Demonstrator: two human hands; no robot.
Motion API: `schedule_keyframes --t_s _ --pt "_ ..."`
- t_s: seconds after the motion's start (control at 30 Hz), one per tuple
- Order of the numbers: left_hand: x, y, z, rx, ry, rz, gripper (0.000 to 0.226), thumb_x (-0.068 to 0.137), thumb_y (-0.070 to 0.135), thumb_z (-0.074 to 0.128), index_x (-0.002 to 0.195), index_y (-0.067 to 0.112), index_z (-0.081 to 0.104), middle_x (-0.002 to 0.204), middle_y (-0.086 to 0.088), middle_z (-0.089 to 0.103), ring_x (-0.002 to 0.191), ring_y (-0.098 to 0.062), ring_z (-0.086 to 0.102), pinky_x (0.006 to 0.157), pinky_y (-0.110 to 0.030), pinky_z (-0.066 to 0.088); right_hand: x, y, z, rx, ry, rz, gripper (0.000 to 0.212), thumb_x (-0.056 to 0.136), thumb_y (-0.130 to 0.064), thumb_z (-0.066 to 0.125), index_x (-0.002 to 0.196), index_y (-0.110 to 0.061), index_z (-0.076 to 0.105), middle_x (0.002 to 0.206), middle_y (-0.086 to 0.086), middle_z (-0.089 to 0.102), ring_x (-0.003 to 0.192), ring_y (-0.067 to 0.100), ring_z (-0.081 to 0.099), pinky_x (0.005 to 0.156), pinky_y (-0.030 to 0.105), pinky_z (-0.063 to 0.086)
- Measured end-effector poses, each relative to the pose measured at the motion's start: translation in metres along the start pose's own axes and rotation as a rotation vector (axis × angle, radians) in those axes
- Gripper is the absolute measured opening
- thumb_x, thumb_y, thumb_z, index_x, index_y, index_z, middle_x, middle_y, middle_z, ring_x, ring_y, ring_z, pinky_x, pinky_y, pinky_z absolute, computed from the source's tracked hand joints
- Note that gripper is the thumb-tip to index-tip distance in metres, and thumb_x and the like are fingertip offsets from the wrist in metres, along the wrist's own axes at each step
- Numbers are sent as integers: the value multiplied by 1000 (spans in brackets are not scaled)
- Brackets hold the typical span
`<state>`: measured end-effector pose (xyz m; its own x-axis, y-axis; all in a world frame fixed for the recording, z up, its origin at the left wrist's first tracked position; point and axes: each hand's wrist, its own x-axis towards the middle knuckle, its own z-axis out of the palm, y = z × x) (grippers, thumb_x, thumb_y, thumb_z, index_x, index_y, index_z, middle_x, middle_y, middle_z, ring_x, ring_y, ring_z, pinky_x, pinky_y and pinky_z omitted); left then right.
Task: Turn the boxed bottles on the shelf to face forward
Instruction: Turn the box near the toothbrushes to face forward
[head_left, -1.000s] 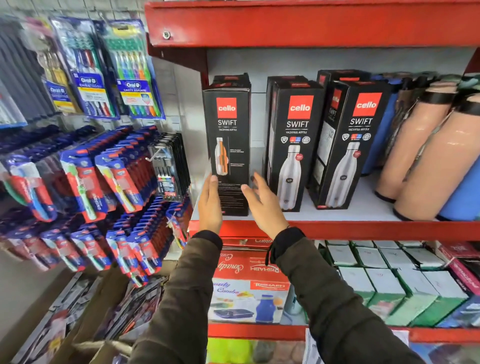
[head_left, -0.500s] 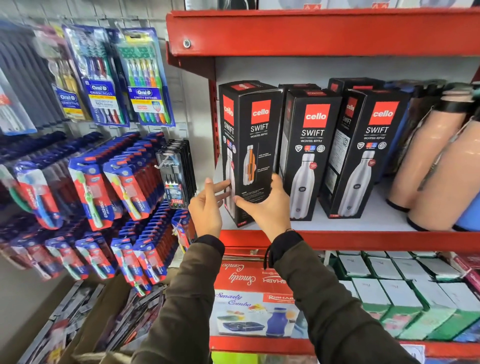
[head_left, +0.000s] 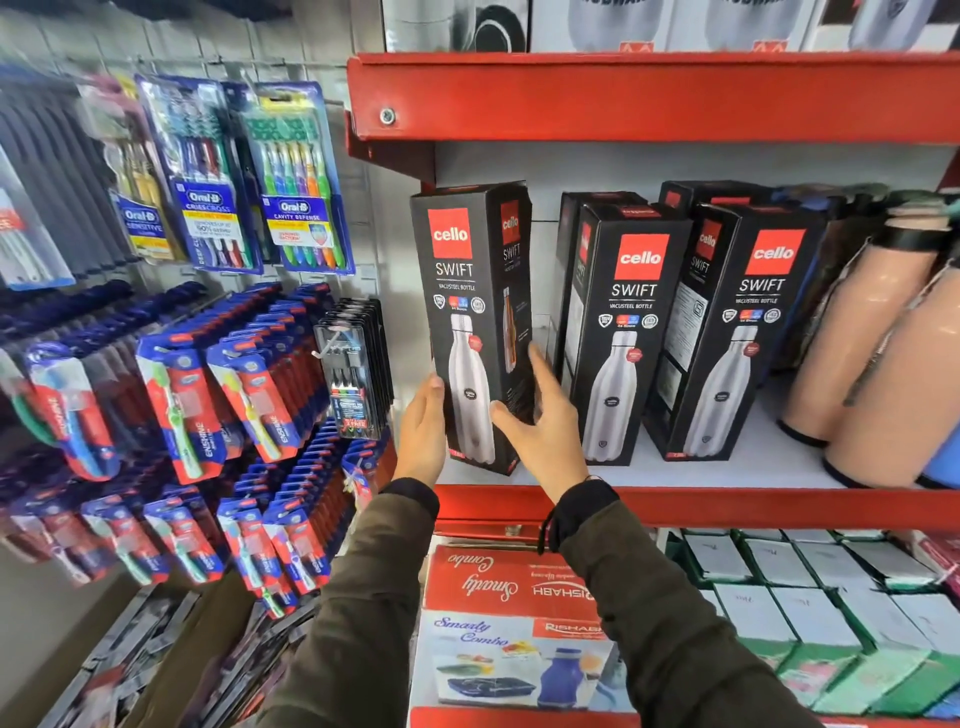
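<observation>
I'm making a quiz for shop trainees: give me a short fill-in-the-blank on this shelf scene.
1. The left hand and right hand hold the leftmost black box, whose logo reads ____.
2. The shelf edge is coloured ____.
3. The toothbrush packs hang to the ____ of the boxes.
4. The picture on the held box shows a ____.

Missing words: cello; red; left; bottle

Beside the leftmost boxed bottle (head_left: 470, 322), both hands (head_left: 540, 426) cover its lower edges; left of it, toothbrush packs (head_left: 171, 395) are blurred.
</observation>
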<state>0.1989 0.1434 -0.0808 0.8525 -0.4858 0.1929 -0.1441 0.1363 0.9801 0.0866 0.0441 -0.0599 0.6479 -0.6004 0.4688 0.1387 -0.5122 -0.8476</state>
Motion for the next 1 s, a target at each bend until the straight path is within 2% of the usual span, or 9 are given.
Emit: schedule_keyframes --t_s 0.2,0.3,0.37,0.53,0.7,0.77,0.83,0.9,1.0 --pt "-3 -11 7 24 13 76 59 92 64 42 134 24 54 141 -4 59 137 -21 52 117 -54 38 -1 9 2 -15 47 -30 59 94 -17 58 149 -27 37 149 -2 50 138 9 47 116 42 40" --pt "-9 -4 12 54 24 140 34 105 36 38 133 24 54 128 16 62 123 8 54 115 -32 40 -3 13 3 1 54 -17 57 95 -11 53 148 -27 38 146 -4 53 136 6 48 115 42 41" --pt "-11 -5 15 62 17 175 34 107 25 37 138 22 51 127 25 57 116 23 49 107 -12 37 -4 16 2 -7 51 5 57 96 -8 52 149 -25 38 147 -3 52 137 6 47 116 41 40" --pt "-10 -15 19 71 36 207 35 107 23 38 139 17 51 139 5 58 127 3 53 100 -1 37 -7 19 0 -33 27 11 57 97 -6 49 150 -24 36 147 -3 52 137 5 46 117 33 38" --pt "-15 -11 18 84 42 189 35 107 21 39 139 19 51 135 9 57 111 29 47 92 6 34 -8 14 1 -14 44 34 48 102 -20 49 148 -29 40 135 -13 57 122 -2 56 108 13 40" --pt "-16 -8 17 95 36 186 34 107 21 39 139 19 52 136 8 57 113 25 49 97 2 36 -8 12 -2 40 61 67 45 102 -23 50 146 -27 44 128 -17 56 109 -19 54 105 9 40" --pt "-19 -7 16 82 30 174 33 107 23 39 137 20 53 134 9 59 120 9 53 111 -17 39 -9 11 -4 80 65 79 44 101 -23 52 145 -23 47 128 -17 56 103 -29 51 99 3 39" --pt "-21 -7 14 68 28 146 30 106 26 41 133 26 55 129 16 60 125 -3 54 116 -37 41 -12 12 -7 96 55 84 44 101 -22 53 144 -21 47 128 -16 57 102 -30 50 93 -2 38" --pt "-27 -9 13 73 41 138 28 105 30 44 130 28 57 122 26 63 122 0 56 114 -46 43 -17 11 -11 101 58 99 44 101 -24 53 144 -22 48 130 -13 59 105 -26 52 94 0 39"
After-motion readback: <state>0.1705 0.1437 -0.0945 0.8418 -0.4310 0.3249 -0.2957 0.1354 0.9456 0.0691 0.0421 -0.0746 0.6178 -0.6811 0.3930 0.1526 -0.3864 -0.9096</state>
